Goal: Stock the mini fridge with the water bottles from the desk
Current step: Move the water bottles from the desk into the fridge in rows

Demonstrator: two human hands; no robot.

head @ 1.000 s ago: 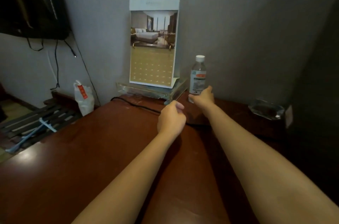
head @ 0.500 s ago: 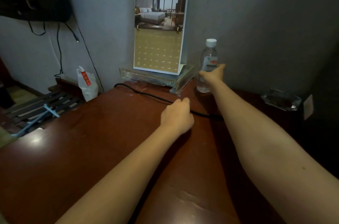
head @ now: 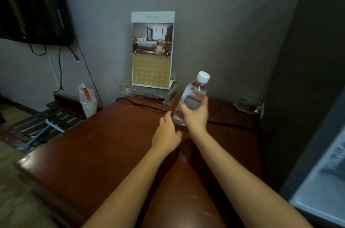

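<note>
A clear water bottle (head: 194, 95) with a white cap and a red-and-white label hangs tilted above the brown desk (head: 104, 145), cap leaning right. My right hand (head: 196, 115) is wrapped around its middle. My left hand (head: 167, 135) hovers just left of the bottle's base with fingers loosely apart, holding nothing. At the right edge a pale panel, seemingly the mini fridge's open door (head: 324, 181), shows beside a dark cabinet side.
A standing calendar card (head: 152, 50) on a clear stand is at the desk's back by the wall. A black cable (head: 145, 105) crosses the desk. A glass ashtray (head: 246, 105) sits back right. A white bag (head: 86, 100) and wall TV (head: 31, 3) are left.
My right hand has closed on the bottle, lifted it off the desk and drawn it back toward me, tilted. My left hand opened and came up beside its base.
</note>
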